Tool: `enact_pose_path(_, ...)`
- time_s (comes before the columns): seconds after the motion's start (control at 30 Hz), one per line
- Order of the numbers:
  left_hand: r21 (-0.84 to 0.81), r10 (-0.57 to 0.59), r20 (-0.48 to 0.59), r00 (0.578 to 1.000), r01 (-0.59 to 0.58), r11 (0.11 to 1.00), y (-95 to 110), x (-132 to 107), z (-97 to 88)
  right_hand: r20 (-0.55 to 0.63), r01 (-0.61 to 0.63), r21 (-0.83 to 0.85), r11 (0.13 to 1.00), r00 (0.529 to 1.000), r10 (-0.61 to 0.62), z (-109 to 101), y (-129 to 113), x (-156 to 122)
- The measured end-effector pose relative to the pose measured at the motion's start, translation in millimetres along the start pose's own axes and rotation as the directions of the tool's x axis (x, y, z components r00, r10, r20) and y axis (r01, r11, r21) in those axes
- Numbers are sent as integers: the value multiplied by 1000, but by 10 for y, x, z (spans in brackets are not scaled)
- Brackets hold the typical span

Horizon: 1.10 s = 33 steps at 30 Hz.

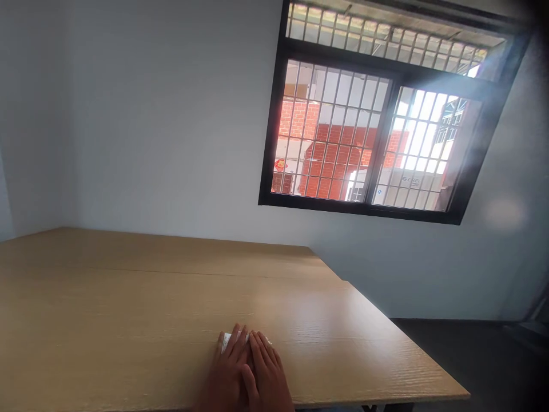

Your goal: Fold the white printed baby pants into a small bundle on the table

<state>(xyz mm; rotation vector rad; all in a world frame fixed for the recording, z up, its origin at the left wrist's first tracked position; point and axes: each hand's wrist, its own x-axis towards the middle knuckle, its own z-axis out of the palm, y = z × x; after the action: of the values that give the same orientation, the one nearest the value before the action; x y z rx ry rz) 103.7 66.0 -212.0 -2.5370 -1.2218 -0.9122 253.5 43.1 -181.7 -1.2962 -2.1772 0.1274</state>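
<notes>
My left hand [228,369] lies palm down near the table's front edge, fingers stretched forward and slightly apart. Close against it, my right hand [271,369] also rests flat, its fingers extended and its thumb overlapping the left hand. Under both sets of fingers is a small white piece [226,341], perhaps paper or cloth. Only bits of it show between and beside the fingertips; the hands hide the rest. Beneath everything is a light wood-grain table [128,326].
A seam runs across the table behind the hands, where a second tabletop [171,252] adjoins. Its right edge slants towards a dark floor [446,337]. A pale wall [171,126] stands behind, with a barred, black-framed window [278,114] at the upper right.
</notes>
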Motion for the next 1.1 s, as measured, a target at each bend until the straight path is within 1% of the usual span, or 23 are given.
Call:
enact_pose_path(0.07,37,-10,34,999,8,999,-31,-2,75,107,-81,-51,995,990,86,21,-7,14)
enact_pose_path(0.13,49,-6,36,999,5,999,-59,-37,132,156,-122,-74,990,979,132,18,-23,16)
enact_pose_path(0.23,42,-11,30,999,10,999,-82,-103,168,162,-121,-69,990,978,131,-14,-58,4)
enact_pose_path(0.33,47,-17,31,999,15,999,-101,-162,156,158,-109,-82,991,980,121,-30,-60,-19)
enact_pose_path(0.43,80,-4,44,999,1,997,-139,-241,108,168,-103,-127,987,978,124,-4,2,-55)
enact_pose_path(0.5,115,0,28,1000,-4,993,-173,-309,64,169,-88,-166,982,979,116,40,81,-93)
enact_pose_path(0.57,160,-2,-9,1000,3,987,-207,-377,28,146,-62,-215,975,985,95,103,184,-145)
enact_pose_path(0.63,203,6,-56,998,6,979,-236,-430,11,99,-29,-283,959,993,59,176,295,-204)
enact_pose_path(0.7,233,26,-103,994,-1,972,-255,-459,13,32,14,-361,932,999,-2,237,387,-255)
enact_pose_path(0.77,242,45,-136,990,-10,970,-258,-466,18,-53,58,-434,899,995,-89,262,438,-286)
enact_pose_path(0.87,223,41,-137,990,-10,975,-235,-465,-9,-170,123,-525,842,955,-245,235,432,-299)
enact_pose_path(0.93,211,53,-120,991,-27,977,-228,-486,-52,-207,196,-569,799,906,-370,225,408,-309)
enact_pose_path(1.0,203,99,-106,989,-76,976,-256,-539,-93,-234,273,-589,761,843,-484,278,405,-340)
enact_pose_path(1.03,196,137,-105,985,-114,974,-287,-576,-106,-284,279,-582,764,810,-513,335,417,-366)
enact_pose_path(1.1,185,211,-120,970,-186,965,-370,-658,-113,-426,244,-532,811,750,-505,492,457,-430)
